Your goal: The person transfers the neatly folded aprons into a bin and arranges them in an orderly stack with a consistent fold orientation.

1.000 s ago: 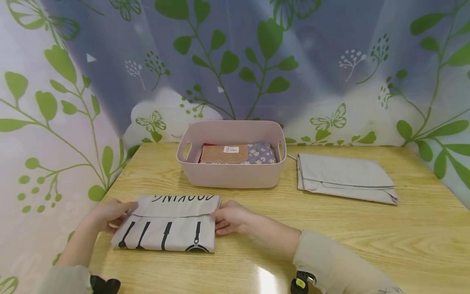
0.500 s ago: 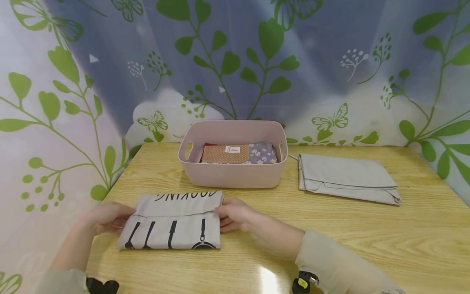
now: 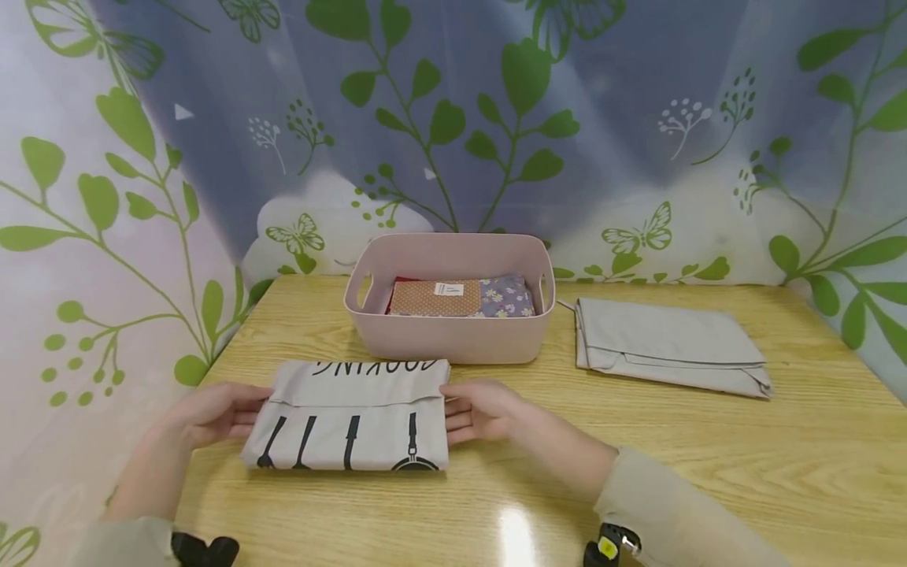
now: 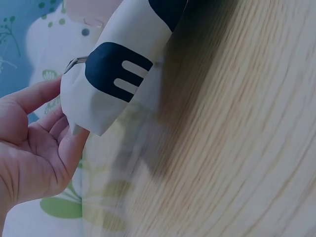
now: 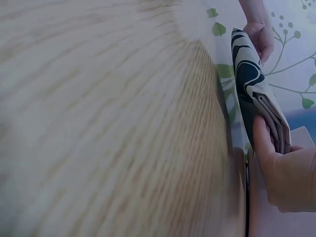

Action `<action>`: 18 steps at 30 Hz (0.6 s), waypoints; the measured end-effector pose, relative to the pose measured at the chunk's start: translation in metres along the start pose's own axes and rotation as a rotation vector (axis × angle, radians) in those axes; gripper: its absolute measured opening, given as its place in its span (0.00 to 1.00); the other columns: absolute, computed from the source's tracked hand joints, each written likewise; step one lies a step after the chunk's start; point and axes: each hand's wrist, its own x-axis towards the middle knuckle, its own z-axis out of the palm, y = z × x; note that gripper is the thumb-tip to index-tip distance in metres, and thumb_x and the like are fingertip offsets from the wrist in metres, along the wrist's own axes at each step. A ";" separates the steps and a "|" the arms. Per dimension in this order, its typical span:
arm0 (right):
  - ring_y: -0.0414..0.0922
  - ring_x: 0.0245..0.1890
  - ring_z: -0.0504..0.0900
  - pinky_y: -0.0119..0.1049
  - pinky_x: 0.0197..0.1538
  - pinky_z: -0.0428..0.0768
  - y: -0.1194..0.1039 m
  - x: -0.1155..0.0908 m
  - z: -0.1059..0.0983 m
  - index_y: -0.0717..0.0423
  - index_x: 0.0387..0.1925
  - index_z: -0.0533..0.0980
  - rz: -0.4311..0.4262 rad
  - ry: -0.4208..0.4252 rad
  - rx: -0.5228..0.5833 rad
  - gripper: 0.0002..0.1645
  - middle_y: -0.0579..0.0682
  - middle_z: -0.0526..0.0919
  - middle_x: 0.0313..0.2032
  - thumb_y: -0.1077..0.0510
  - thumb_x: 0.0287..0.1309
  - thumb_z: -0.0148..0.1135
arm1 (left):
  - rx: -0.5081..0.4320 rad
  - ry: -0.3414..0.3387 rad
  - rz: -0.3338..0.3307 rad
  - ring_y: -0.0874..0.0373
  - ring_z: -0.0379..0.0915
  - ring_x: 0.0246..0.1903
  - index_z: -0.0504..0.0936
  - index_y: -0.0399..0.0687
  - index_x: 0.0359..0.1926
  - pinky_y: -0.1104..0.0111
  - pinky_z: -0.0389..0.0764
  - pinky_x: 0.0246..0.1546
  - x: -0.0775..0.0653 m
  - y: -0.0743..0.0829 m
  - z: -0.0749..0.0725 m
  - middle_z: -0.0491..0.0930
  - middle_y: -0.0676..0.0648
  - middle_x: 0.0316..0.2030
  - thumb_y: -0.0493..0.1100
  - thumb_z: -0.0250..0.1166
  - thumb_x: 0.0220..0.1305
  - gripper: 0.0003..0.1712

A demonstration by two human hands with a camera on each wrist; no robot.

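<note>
Stretched between my two hands is a folded cream apron (image 3: 340, 429), printed with black utensils and the word COOKING. My left hand (image 3: 221, 411) pinches its left end, thumb on top and fingers beneath. At the opposite end my right hand (image 3: 489, 411) grips the side edge the same way. In the left wrist view a fork print (image 4: 106, 71) shows on the fold, and the cloth hangs over its own shadow, off the table. Layered folds (image 5: 271, 118) show beside my right thumb in the right wrist view.
A pink plastic basket (image 3: 446, 340) stands just behind the apron, holding folded patterned cloths (image 3: 439, 299). Another folded greyish-beige cloth (image 3: 666, 335) lies on the wooden table (image 3: 708, 472) to the right. A printed curtain (image 3: 460, 118) hangs along the back and left.
Both hands have lifted the apron and carried it to the right and a little toward the basket. The basket and the other folded cloth have stayed in place.
</note>
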 end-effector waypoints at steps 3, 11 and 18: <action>0.62 0.50 0.75 0.54 0.54 0.72 -0.001 -0.004 -0.007 0.71 0.53 0.66 0.001 -0.014 0.006 0.20 0.68 0.77 0.48 0.59 0.66 0.46 | -0.008 -0.032 0.009 0.56 0.80 0.36 0.81 0.46 0.35 0.65 0.80 0.40 0.002 0.004 0.006 0.82 0.47 0.34 0.39 0.51 0.69 0.11; 0.56 0.43 0.81 0.53 0.53 0.74 -0.004 -0.012 -0.026 0.60 0.44 0.68 -0.024 -0.020 0.050 0.09 0.57 0.82 0.37 0.60 0.66 0.48 | -0.034 -0.052 0.037 0.56 0.80 0.35 0.80 0.46 0.34 0.65 0.80 0.40 0.001 0.017 0.025 0.82 0.47 0.33 0.38 0.51 0.68 0.11; 0.54 0.42 0.81 0.51 0.53 0.74 -0.009 -0.023 -0.037 0.58 0.41 0.70 -0.039 -0.045 0.077 0.07 0.57 0.82 0.37 0.60 0.67 0.46 | -0.049 -0.071 0.053 0.56 0.80 0.35 0.81 0.46 0.34 0.65 0.81 0.39 0.005 0.019 0.036 0.82 0.47 0.33 0.38 0.50 0.68 0.12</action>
